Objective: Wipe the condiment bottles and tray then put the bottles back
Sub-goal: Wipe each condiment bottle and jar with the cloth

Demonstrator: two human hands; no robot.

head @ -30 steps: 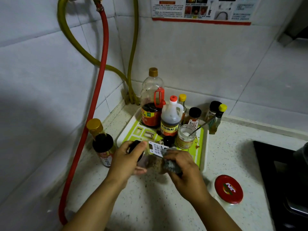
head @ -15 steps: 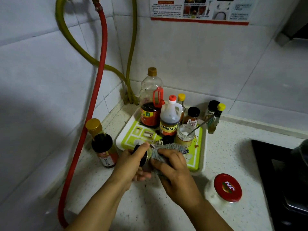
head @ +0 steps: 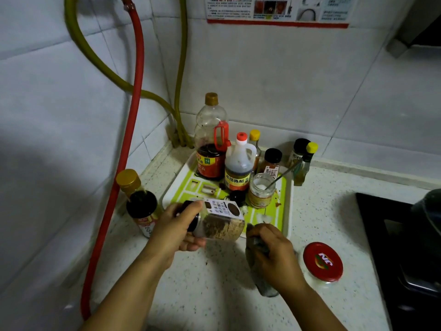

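The right hand (head: 274,256), clenched on the grey cloth (head: 260,278), has just come off the spice jar (head: 219,223), which the left hand (head: 176,231) grips sideways at the tray's (head: 288,211) 6 o'clock edge, so this jar looks wiped.

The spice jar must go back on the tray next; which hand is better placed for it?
Left. The left hand already grips the spice jar beside the tray, while the right hand holds the cloth.
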